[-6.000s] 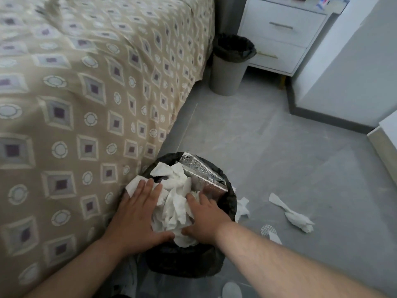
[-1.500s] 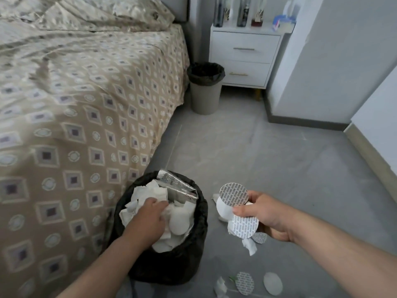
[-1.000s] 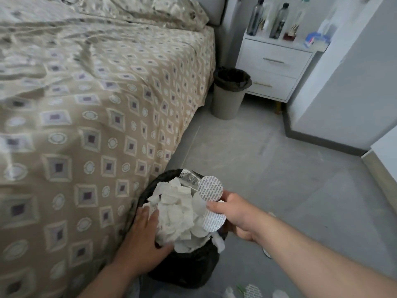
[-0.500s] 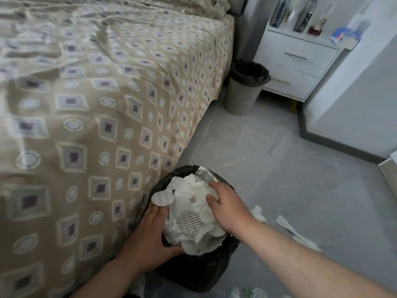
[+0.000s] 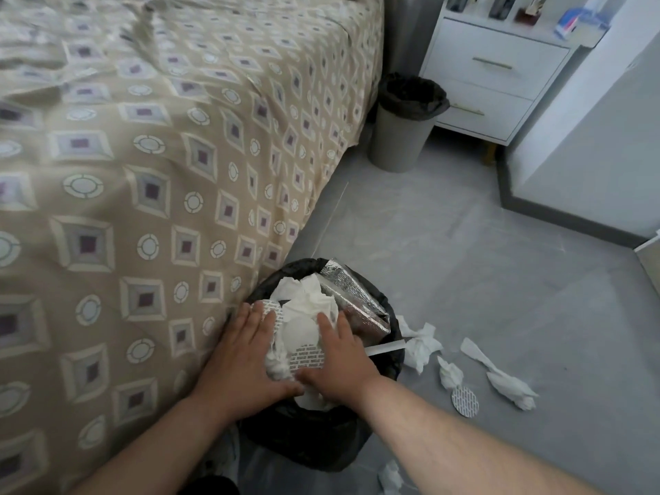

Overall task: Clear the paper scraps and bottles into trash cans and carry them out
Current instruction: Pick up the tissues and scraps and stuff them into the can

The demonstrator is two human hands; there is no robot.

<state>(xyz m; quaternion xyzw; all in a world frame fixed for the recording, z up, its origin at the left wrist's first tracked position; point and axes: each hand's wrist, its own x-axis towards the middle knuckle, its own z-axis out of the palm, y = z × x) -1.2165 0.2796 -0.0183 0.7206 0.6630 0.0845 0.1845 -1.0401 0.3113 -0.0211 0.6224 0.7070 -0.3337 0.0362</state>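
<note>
A trash can with a black liner (image 5: 303, 444) stands against the bed, heaped with white paper scraps (image 5: 307, 301), round printed discs and a silver foil pack (image 5: 353, 301). My left hand (image 5: 243, 362) lies flat on the left side of the heap, fingers straight. My right hand (image 5: 339, 359) presses flat on the right side. On the floor to the right lie loose paper scraps (image 5: 423, 342), another crumpled scrap (image 5: 507, 378) and a round disc (image 5: 464, 401). A second lined trash can (image 5: 403, 134) stands farther off by the nightstand.
The bed with a patterned beige cover (image 5: 143, 173) fills the left. A white nightstand (image 5: 500, 76) with bottles on top stands at the back right. A white wall corner (image 5: 589, 137) juts out on the right. Grey floor (image 5: 464, 262) lies between.
My right hand let go of the discs onto the heap and flattened. Both hands now press down on the scraps in the can.
</note>
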